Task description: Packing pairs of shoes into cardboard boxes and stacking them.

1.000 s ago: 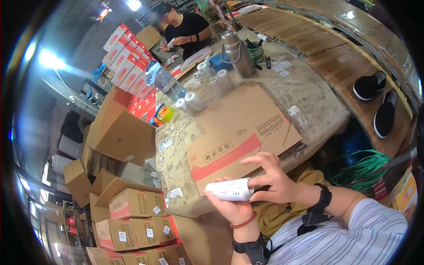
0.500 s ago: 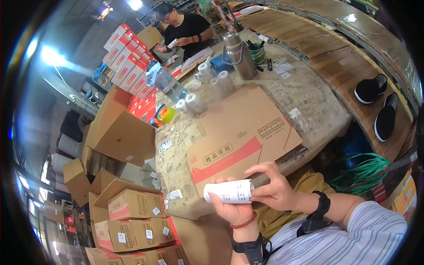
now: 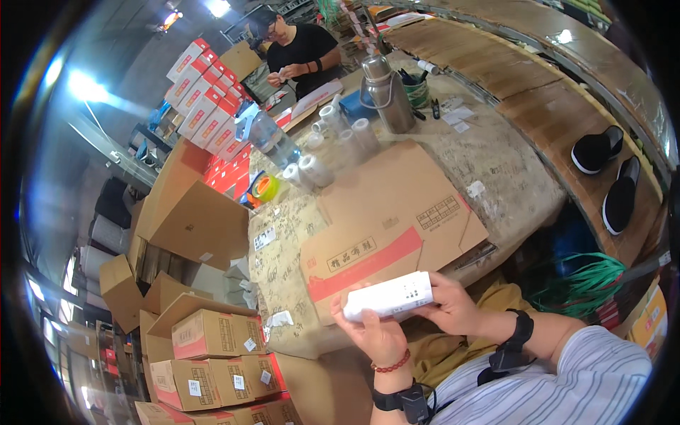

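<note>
A white roll of printed labels [image 3: 388,297] lies tilted between my hands over the near edge of the table. My left hand [image 3: 379,340] wraps round its left end from below, with the thumb on the front. My right hand [image 3: 453,306] grips the right end between thumb and fingers. Beyond the roll, a flattened cardboard carton [image 3: 397,205] with a red band lies on the paper-covered table [image 3: 520,170].
Several white rolls [image 3: 315,170], a water jug [image 3: 273,138], tape rolls [image 3: 265,187] and a steel flask [image 3: 388,95] stand farther back. Cartons [image 3: 212,333] are stacked at left. Black shoes [image 3: 620,195] rest on the right-hand bench. Across the table, a person [image 3: 304,57] handles something small.
The label roll has shifted right and turned, its right end rising. My right fingers have closed round that end. The person opposite has brought both hands together.
</note>
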Tool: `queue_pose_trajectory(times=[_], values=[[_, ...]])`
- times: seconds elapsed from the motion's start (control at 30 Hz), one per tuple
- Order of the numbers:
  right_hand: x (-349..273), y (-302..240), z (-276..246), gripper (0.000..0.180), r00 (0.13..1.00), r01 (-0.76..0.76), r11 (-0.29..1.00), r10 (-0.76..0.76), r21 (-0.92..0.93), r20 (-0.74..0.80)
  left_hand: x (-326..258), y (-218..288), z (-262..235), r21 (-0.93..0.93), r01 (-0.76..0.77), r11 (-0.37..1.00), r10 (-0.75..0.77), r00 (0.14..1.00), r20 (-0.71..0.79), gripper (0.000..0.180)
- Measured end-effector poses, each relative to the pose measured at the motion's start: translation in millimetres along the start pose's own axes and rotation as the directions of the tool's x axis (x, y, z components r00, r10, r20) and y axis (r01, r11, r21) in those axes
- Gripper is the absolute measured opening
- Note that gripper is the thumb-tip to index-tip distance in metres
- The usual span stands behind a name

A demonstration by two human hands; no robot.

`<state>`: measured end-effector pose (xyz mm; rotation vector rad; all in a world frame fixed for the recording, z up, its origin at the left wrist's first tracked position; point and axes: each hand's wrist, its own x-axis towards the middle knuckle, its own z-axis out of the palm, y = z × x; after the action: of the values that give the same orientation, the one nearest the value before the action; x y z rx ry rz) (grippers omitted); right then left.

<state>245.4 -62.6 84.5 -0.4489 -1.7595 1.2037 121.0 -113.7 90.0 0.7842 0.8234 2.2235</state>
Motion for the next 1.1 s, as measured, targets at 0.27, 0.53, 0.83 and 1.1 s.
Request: queue_pose_trajectory(times=[0.27,0.53,0.83,1.1], values=[[8,7,-9,0.046,0.96,-0.277,0.789,0.247,0.549,0.13,6,-5,-1,0.151,0.033,0.988,-0.046,0.995,0.085,0.063],[16,32,-8,0.041,0.971,-0.231,0.849,0.232,0.474,0.059,14,-11,-3,0.194,0.107,0.975,-0.128,0.986,0.102,0.06],[42,54,-14,0.037,0.97,-0.243,0.886,0.226,0.396,0.091,35,-26,-15,0.3,0.139,0.944,-0.204,0.959,0.198,0.057],[92,71,-20,0.024,0.933,-0.358,0.905,0.343,0.23,0.105,109,-35,-69,0.68,0.059,0.731,-0.267,0.942,0.206,0.054]])
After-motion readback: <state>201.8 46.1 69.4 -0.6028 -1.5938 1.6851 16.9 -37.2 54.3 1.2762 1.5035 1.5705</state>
